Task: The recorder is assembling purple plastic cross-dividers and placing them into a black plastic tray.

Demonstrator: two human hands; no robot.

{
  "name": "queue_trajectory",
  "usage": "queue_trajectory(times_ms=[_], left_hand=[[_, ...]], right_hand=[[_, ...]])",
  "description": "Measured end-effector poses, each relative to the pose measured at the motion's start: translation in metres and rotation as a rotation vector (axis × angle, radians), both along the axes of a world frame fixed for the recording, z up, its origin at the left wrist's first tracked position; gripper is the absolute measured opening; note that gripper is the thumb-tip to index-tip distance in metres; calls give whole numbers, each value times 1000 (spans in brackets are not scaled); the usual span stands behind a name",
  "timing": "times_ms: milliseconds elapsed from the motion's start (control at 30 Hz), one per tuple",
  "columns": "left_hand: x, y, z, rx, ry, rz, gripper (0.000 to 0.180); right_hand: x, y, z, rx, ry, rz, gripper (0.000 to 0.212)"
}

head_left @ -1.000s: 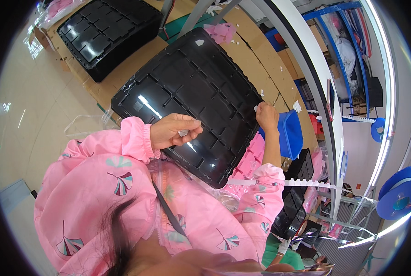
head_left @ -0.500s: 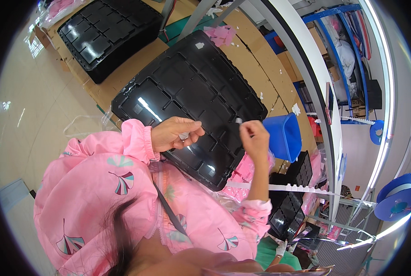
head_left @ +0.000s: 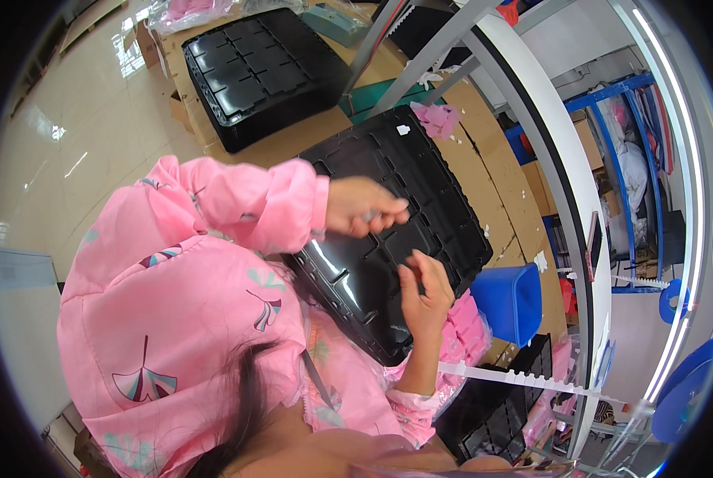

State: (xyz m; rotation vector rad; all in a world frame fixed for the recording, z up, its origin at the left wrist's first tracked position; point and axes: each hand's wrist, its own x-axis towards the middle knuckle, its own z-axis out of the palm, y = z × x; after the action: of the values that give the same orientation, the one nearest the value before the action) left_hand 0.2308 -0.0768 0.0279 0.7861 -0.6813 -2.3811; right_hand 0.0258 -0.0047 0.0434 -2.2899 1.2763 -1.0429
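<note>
A black moulded plastic tray (head_left: 444, 187) with ribbed compartments lies in front of me, a small white label (head_left: 403, 129) on its far corner. My left hand (head_left: 364, 209) hovers over the tray's middle, blurred, its fingers curled round a small pale piece that barely shows. Just to its right and nearer me, my right hand (head_left: 426, 295) is held above the tray's right side. Its thumb and fingers are apart, and nothing shows between them. Whether either hand touches the tray cannot be made out.
A blue bin (head_left: 509, 303) stands right of the tray, beside pink bagged material (head_left: 465, 331). A notched white strip (head_left: 524, 378) stretches across at the right toward a blue reel (head_left: 685, 390). More black trays (head_left: 265, 68) are stacked far left. Grey metal posts (head_left: 428, 60) rise behind.
The view has shifted, so the tray sits lower and farther right. My left hand has moved across the tray toward my right hand. My right hand's pinch on a small white piece has opened.
</note>
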Motion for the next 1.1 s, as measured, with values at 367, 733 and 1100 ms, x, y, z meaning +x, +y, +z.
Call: queue_trajectory(times_ms=[367, 733, 1100], left_hand=[[38, -210, -32, -1659, -1226, -36, 15], [15, -219, -33, -1820, -1272, -203, 12], [19, -218, -32, -1926, -1350, -281, 12]], right_hand=[[-34, 10, -51, 22, -60, -276, 9], [-36, 12, -53, 88, -131, -311, 9], [-35, 7, -53, 77, -126, -301, 8]])
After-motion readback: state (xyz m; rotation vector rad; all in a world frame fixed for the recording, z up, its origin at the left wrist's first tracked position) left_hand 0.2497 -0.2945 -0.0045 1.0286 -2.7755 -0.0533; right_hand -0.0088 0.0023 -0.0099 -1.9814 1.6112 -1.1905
